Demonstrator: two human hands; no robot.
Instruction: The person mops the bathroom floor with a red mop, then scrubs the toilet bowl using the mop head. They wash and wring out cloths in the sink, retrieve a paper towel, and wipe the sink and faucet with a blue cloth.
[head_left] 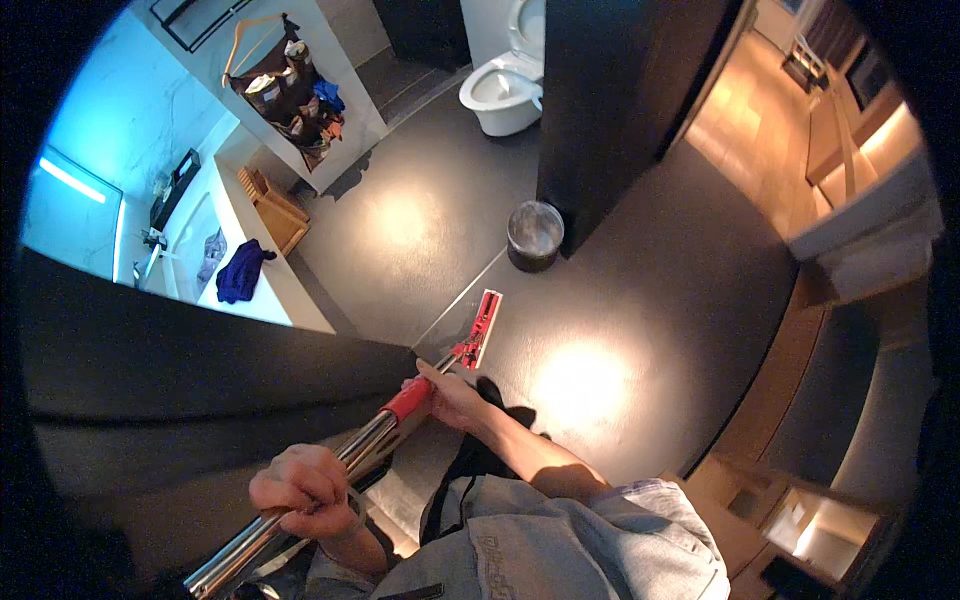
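A mop with a long shiny metal pole runs slantwise from the lower left towards the middle. My left hand is closed in a fist round the upper part of the pole. Farther down, beside the red sleeve, my right hand wraps the pole, its thumb lying along it. Beyond that hand is the red mop head, narrow and edged with a pale strip, at the dark grey floor. Whether the strip presses on the floor I cannot tell.
A round bin stands by a dark partition. Behind it is a white toilet. At left, a white counter bears a dark purple cloth; a wooden stool stands beside it. Dark panelling flanks my left side.
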